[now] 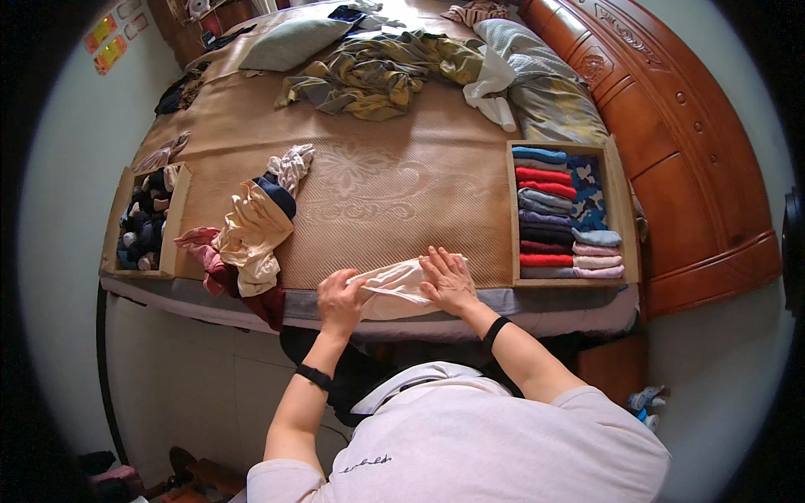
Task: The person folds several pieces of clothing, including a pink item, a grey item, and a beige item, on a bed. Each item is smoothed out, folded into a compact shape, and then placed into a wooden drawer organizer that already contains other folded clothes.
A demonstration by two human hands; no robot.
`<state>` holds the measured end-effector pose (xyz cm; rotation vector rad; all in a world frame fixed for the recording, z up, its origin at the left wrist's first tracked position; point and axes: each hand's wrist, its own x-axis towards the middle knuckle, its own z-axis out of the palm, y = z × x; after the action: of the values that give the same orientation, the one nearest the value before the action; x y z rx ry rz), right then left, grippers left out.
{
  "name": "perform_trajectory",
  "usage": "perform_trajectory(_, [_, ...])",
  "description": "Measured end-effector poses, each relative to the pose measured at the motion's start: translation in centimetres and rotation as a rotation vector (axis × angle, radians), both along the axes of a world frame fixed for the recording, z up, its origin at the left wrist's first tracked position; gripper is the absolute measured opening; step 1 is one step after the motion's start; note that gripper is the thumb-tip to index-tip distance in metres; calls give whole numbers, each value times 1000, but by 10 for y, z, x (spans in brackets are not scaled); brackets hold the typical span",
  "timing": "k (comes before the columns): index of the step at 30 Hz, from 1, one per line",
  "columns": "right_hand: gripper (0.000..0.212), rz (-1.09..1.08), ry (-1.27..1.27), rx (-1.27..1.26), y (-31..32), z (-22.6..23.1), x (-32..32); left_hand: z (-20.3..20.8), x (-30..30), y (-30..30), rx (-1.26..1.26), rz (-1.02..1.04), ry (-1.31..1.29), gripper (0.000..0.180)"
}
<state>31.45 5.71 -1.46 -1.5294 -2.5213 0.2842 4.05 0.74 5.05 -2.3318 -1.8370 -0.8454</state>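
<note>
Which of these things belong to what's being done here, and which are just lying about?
Likely part of it:
- pale cloth, between left hand and right hand
- clothes pile
- box of folded clothes, probably

Seemingly just lying about:
- grey pillow
- rumpled blanket

Can't tell: left box of dark items.

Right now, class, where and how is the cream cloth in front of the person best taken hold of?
Probably by the left end of the cream cloth, pinched from the left: it stretches sideways, and the left hand grips that end, while the right hand lies spread over the other.
</note>
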Motion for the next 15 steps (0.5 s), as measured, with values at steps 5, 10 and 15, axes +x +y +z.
perform_trajectory(5, [73, 32, -11, -40, 1, 12, 0, -15, 46, 32, -140, -37, -164, 44])
perform_trajectory(10, [77, -50, 483, 156, -2, 15, 21, -25, 38, 33, -427, 34, -203, 44])
perform_trajectory(15, [72, -711, 579, -322, -14, 13, 44, -16, 21, 25, -848, 175, -68, 39])
